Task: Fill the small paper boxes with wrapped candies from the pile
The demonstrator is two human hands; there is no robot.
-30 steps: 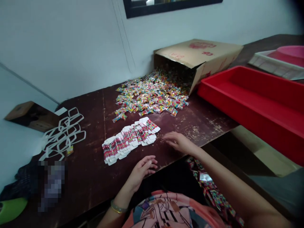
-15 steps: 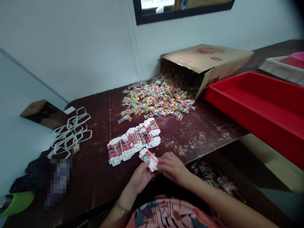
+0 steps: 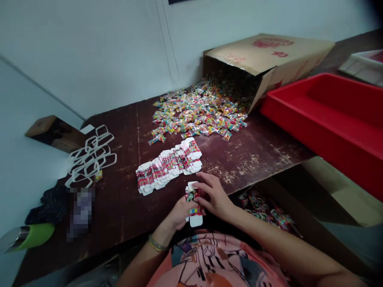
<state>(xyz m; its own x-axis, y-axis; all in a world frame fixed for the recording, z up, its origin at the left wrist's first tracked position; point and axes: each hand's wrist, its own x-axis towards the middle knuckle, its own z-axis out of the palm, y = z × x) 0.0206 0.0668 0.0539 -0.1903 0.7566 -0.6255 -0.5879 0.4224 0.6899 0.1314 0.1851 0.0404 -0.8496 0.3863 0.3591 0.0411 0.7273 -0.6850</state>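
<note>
My left hand point(image 3: 179, 213) and my right hand point(image 3: 214, 195) both grip one small printed paper box blank point(image 3: 193, 201) at the near table edge, held upright between the fingers. Just beyond them lies a fanned row of the same flat box blanks point(image 3: 169, 165) on the dark wooden table point(image 3: 125, 199). Farther back, a heap of small colourful candy packets point(image 3: 197, 113) spills out of a cardboard carton point(image 3: 266, 59) lying on its side.
A red plastic tray point(image 3: 329, 115) sits to the right, a white tray point(image 3: 363, 65) behind it. White cut-out frames point(image 3: 89, 155) lie at the left. A green object point(image 3: 30, 235) and dark cloth point(image 3: 48, 203) are at the near left. More packets point(image 3: 263, 207) lie under the table edge.
Both hands were open over the table a second ago. They then picked one box blank from the row's near end and now hold it upright together.
</note>
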